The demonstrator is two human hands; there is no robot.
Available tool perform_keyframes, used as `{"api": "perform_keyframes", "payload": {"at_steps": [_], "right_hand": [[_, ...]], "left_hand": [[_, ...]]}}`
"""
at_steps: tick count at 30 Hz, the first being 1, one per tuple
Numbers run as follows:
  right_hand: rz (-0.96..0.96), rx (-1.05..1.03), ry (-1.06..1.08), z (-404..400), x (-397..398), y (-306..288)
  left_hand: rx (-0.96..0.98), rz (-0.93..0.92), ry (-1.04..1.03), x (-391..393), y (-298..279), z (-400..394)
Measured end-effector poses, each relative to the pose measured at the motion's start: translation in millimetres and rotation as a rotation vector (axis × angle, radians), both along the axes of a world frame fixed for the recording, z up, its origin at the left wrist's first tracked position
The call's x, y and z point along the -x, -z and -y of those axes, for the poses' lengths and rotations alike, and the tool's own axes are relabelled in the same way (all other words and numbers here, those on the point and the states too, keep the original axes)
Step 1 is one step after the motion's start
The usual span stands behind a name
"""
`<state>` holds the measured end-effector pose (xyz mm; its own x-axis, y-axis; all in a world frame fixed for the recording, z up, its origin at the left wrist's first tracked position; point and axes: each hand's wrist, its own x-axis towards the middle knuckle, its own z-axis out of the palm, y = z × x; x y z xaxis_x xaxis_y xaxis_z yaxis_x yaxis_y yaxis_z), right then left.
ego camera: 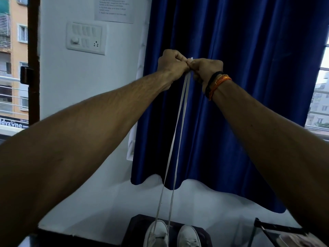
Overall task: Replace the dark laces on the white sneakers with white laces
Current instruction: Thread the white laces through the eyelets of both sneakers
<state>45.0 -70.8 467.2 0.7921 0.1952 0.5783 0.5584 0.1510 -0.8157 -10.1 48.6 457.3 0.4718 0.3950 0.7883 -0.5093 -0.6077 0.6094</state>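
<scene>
Both hands, left hand [171,64] and right hand [206,68], pinch the white lace [175,136] ends high above the left sneaker [157,234]; uneven pull risks unequal ends.

Shop sign [11,124] outside the window: partial lettering "ldyzone" legible. Printed sheet [114,8] on the wall: text too blurred to read.
</scene>
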Motion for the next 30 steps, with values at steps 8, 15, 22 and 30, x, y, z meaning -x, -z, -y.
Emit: {"api": "perform_keyframes", "payload": {"at_steps": [8,15,22,30], "right_hand": [[-0.008,-0.054,-0.033,0.5,2.2,25.0],[-0.062,0.071,-0.062,5.7,-16.1,104.4],[-0.146,0.153,-0.063,8.5,-37.8,187.2],[-0.193,-0.054,0.129,22.6,-68.8,217.1]], "left_hand": [[0.000,0.006,-0.022,2.8,18.7,2.5],[0.030,-0.195,0.016,-9.3,97.3,-3.2],[0.070,-0.400,0.093,-26.3,179.5,-5.3],[0.032,-0.765,0.241,-54.8,255.3,-4.3]]}}
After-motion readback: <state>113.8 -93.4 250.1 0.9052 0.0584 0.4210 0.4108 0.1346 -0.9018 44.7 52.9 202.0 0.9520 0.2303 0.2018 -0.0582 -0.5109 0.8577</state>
